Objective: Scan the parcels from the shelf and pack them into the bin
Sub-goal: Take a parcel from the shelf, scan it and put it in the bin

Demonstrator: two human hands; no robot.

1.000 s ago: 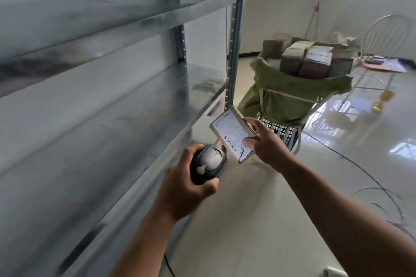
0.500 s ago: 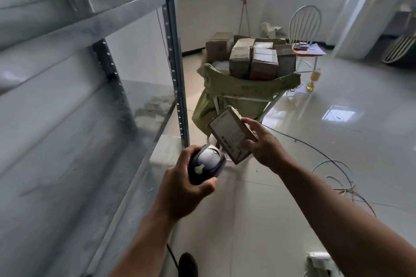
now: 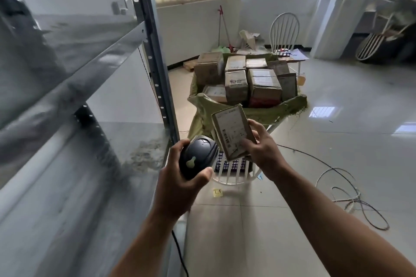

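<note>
My left hand (image 3: 177, 189) grips a black handheld scanner (image 3: 198, 159) with a pale trigger mark, its cable hanging below. My right hand (image 3: 261, 148) holds a small flat cardboard parcel (image 3: 233, 131), label side facing me, just right of the scanner. Behind both stands the bin (image 3: 290, 108), a green sack stretched over a white frame, filled with several brown parcels (image 3: 236, 83). The metal shelf (image 3: 94, 51) fills the left; its visible levels hold no parcels.
A white chair (image 3: 284, 29) with papers stands behind the bin. Loose cables (image 3: 351, 200) coil on the tiled floor at right. A yellow note (image 3: 218, 192) lies on the floor below the bin. The shelf's upright post (image 3: 155, 56) rises close at left.
The view has swung right from the shelf toward the bin. Both hands with scanner and parcel have come closer to the bin; the parcel is tilted more upright.
</note>
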